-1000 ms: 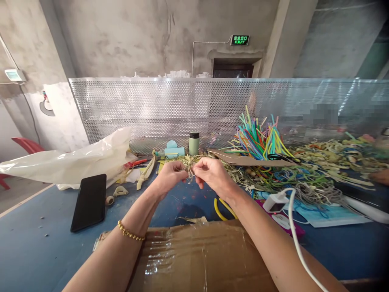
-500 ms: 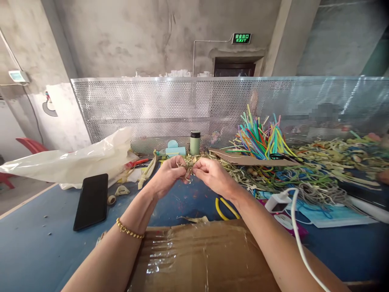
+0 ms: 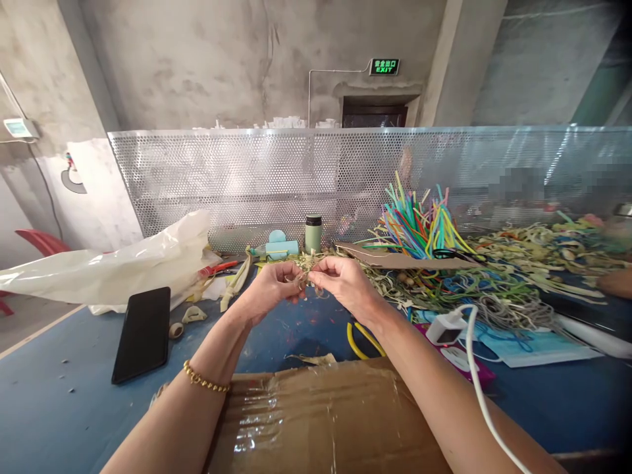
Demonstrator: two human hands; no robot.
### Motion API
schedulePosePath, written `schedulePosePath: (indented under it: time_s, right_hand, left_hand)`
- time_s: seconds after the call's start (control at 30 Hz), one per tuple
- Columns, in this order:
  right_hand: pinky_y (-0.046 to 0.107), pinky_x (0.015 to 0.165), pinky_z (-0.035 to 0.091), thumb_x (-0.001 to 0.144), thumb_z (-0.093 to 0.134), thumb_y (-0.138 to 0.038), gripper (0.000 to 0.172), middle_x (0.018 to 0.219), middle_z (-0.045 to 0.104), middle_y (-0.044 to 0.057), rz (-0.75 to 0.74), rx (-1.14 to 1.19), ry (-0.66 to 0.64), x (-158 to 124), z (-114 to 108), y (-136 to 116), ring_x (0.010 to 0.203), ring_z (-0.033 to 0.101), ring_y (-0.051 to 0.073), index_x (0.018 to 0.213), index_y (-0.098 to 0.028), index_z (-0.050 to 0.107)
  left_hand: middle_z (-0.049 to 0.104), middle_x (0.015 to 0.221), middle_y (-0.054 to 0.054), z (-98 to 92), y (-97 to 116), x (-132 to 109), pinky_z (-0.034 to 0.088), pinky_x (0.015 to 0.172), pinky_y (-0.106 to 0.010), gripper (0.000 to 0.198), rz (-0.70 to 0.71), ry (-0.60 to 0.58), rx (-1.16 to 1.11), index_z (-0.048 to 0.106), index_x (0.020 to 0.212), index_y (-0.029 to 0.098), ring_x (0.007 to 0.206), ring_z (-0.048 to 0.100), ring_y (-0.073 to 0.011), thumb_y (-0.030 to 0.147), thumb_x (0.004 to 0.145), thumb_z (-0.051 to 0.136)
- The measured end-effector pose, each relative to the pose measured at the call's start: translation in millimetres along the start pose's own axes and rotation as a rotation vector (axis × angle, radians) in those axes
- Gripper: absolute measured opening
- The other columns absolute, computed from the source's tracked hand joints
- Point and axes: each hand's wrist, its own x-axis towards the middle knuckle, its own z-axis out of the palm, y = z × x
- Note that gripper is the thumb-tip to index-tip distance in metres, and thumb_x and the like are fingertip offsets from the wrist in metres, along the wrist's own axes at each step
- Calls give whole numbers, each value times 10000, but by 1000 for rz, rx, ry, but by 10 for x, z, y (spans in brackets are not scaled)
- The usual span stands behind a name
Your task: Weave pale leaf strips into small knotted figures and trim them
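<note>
Both hands are raised over the blue table [image 3: 276, 339], close together in front of a green jar with a black lid [image 3: 313, 236]. My left hand [image 3: 277, 284] pinches a small tangle of pale greenish strands [image 3: 305, 276] from the left. From the right, my right hand [image 3: 340, 280] has its thumb and fingers closed on the same strands. The fingertips almost meet, and the exact shape of the tangle is too small to make out.
A cardboard sheet [image 3: 330, 421] lies nearest me. To the left are a black phone [image 3: 142, 334] and plastic sheeting [image 3: 108, 270]. Colourful strips [image 3: 419, 220], yellow-handled tool [image 3: 363, 339], white charger [image 3: 446, 328] and blue mask [image 3: 538, 345] lie right. Another person's hand [image 3: 616, 283] shows far right.
The whole view has shifted slightly. My hands have turned a little around the strands, and my left fingers are now curled closer together.
</note>
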Motion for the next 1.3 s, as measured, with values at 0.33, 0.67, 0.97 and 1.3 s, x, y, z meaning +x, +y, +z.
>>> schedulePosePath:
  time_s: [0.33,0.67,0.97,1.3]
  right_hand:
    - [252,501,337,695,604,-236,116,546,595,3,81,-175,-54,9,-104,17,521,494,116,603,-167,587]
    - [251,509,323,765,636,-294,168,582,549,-19,4,-183,-155,-8,-83,55,540,450,104,671,-156,610]
    - [294,599,432,875,580,-421,316,758,697,77,27,-125,-35,42,-101,85,647,601,164,756,-143,672]
    - [265,536,323,748,712,-420,302,597,523,-24,-35,-111,-21,26,-41,79,564,425,106,658,-161,584]
  left_hand:
    - [679,775,-43,-43,26,-1,396,655,-269,156,-10,198,186,722,835,134,721,568,-140,225,780,606]
    - [562,591,8,-42,-26,1,333,586,-261,196,-42,46,41,681,660,118,583,445,-100,284,652,786]
    - [547,609,17,-13,-62,34,330,571,-244,157,10,133,-94,669,707,117,568,432,-84,250,695,751]
    - [457,528,32,37,-37,10,261,533,-260,255,18,46,209,545,547,151,539,367,-89,274,737,662]
